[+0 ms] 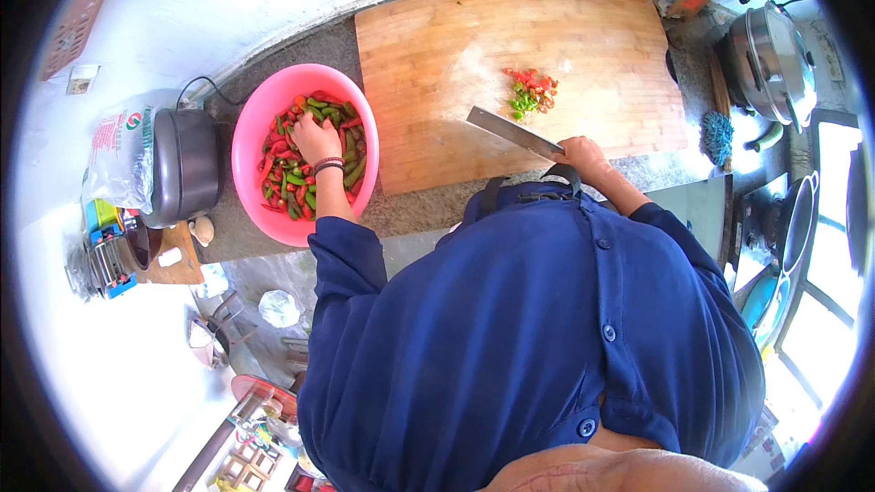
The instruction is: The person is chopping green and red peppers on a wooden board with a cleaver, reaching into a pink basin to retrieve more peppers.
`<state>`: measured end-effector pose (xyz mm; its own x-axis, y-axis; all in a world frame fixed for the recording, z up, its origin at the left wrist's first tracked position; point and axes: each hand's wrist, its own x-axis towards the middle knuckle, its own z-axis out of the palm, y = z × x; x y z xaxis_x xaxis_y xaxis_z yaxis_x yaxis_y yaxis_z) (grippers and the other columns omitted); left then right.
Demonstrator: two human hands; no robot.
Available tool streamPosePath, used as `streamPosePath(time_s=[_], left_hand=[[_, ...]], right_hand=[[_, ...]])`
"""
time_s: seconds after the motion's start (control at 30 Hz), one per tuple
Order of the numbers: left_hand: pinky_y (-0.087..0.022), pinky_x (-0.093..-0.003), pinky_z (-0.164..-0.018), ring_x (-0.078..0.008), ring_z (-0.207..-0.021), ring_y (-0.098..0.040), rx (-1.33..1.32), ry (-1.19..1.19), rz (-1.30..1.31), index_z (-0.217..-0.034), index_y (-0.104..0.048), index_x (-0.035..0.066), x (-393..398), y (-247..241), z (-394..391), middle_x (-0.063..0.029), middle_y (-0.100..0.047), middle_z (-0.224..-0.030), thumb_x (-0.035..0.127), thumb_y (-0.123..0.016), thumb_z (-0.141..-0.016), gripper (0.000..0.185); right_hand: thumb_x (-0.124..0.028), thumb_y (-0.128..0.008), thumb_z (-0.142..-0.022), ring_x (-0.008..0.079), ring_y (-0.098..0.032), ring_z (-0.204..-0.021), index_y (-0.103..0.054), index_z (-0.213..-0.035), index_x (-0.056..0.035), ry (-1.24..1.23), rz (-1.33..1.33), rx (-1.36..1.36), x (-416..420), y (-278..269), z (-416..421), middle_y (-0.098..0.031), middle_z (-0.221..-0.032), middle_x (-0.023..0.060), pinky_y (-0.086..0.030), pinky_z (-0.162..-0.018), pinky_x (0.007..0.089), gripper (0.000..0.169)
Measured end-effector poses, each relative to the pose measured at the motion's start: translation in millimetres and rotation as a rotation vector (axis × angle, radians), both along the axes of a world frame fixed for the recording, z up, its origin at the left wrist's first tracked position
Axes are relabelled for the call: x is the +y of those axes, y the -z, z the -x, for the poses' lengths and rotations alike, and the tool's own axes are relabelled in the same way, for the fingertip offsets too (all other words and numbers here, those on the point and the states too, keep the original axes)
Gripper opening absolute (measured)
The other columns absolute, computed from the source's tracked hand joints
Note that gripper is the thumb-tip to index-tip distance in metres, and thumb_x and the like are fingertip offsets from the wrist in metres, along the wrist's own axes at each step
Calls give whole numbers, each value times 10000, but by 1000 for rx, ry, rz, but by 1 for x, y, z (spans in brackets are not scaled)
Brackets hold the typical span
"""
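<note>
My left hand [318,141] reaches into a pink plastic basin [249,99] and touches the red and green chili peppers [294,181] heaped there. Its fingertips are hidden among the peppers, so whether they grip one is unclear. My right hand [582,160] holds a cleaver [509,130] by its handle, near the front edge of a large wooden cutting board [437,61]. The broad blade points left over the board. Just beyond it lies a small pile of chopped red and green chili [532,92], apart from the blade.
Left of the basin stands a dark appliance [183,162] with a plastic bag [123,157] beside it. Past the board's right end are a blue scrubbing brush [716,138], a lidded steel pot [769,61] and a wok [798,222]. A wall borders the counter behind.
</note>
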<state>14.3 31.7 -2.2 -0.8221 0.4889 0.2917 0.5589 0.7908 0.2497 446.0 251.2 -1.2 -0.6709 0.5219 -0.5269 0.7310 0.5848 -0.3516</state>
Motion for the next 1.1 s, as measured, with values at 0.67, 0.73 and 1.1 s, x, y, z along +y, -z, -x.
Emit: streamPosePath(time_s=[0.67, 0.73, 1.1], left_hand=[[-453, -397, -801, -310, -870, -536, -288, 939, -398, -992, -601, 42, 132, 42, -218, -119, -585, -939, 2, -631, -704, 293], [-462, -388, -785, -300, -857, -537, -308, 996, -370, -981, -600, 32, 133, 57, -231, -118, -577, -929, 11, -621, -705, 278], [-479, -354, -782, -273, -899, -546, -248, 1173, -264, -1059, -601, 12, 115, 82, -240, -106, -581, -1087, 43, -531, -773, 295]], right_hand=[[-315, -538, -800, 362, -622, -884, -673, -908, -45, 319, -15, -46, 21, -8, 14, -646, -913, 209, -486, -812, 436, 321], [-310, -530, -812, 363, -624, -862, -675, -901, -53, 326, -43, -27, 17, -12, 13, -647, -891, 206, -492, -795, 435, 307], [-286, -499, -849, 351, -635, -788, -669, -841, -81, 215, -119, 29, 6, -25, 7, -651, -814, 179, -503, -735, 448, 266]])
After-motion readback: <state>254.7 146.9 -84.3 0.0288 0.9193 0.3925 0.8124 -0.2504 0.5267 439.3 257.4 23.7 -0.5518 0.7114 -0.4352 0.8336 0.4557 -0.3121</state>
